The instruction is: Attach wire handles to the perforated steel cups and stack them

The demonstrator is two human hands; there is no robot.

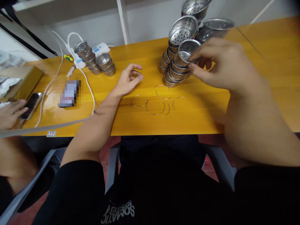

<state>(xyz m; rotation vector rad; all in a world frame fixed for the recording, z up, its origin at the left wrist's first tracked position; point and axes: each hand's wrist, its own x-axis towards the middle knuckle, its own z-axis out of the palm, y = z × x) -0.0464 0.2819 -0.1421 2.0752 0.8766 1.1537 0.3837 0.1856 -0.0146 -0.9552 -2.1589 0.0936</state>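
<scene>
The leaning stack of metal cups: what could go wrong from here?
The leaning stack might topple if the right hand, at its top cup, pulls sideways. Falling cups could bend the thin curved wires in front. The white cable, close beside the left forearm, could snag it.

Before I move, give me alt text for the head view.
Right hand pinches the top cup of a stack of holed metal cups. Left hand, empty, is over the yellow table near thin curved wires. Far left, another person's hand touches a phone.
</scene>
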